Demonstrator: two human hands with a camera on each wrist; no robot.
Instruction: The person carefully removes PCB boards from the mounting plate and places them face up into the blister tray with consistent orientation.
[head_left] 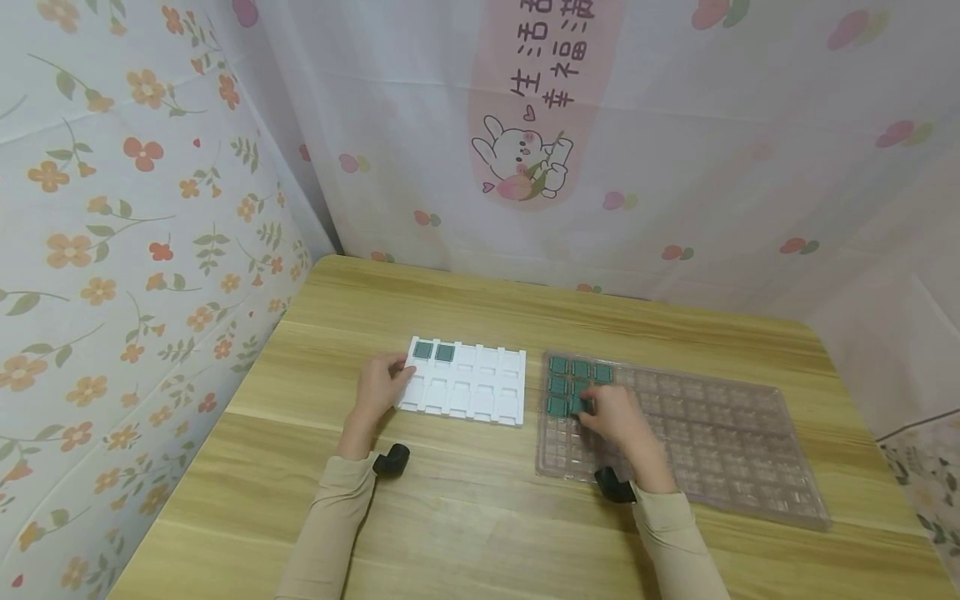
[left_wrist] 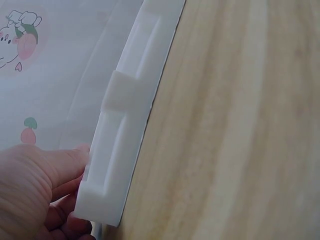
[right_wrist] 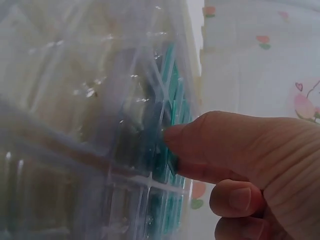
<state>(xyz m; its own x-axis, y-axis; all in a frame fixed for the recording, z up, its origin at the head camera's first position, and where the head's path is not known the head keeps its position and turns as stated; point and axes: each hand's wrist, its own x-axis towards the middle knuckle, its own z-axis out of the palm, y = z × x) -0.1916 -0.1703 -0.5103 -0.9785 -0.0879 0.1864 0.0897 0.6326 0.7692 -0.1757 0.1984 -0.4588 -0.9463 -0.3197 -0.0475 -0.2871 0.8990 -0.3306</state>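
My left hand (head_left: 382, 386) grips the left edge of a white plastic tray (head_left: 465, 408), thumb at the rim and fingers curled beneath its corner in the left wrist view. Two small green square chips (head_left: 445, 353) sit in the tray's far-left pockets. Over the left part of a clear compartment tray (head_left: 720, 433), my right hand (head_left: 618, 414) pinches a green chip (right_wrist: 173, 162) between thumb and index finger, its other fingers folded. Around those fingertips, several more green chips (head_left: 557, 385) lie in the clear tray's left compartments, partly covered by the hand.
Both trays lie side by side on a wood-grain table (head_left: 450, 533), a narrow gap between them. Behind the table hangs a white curtain (head_left: 420, 125) with a rabbit print, and a floral curtain (head_left: 135, 275) borders the left side. Black wrist cameras (head_left: 392, 461) sit at both cuffs.
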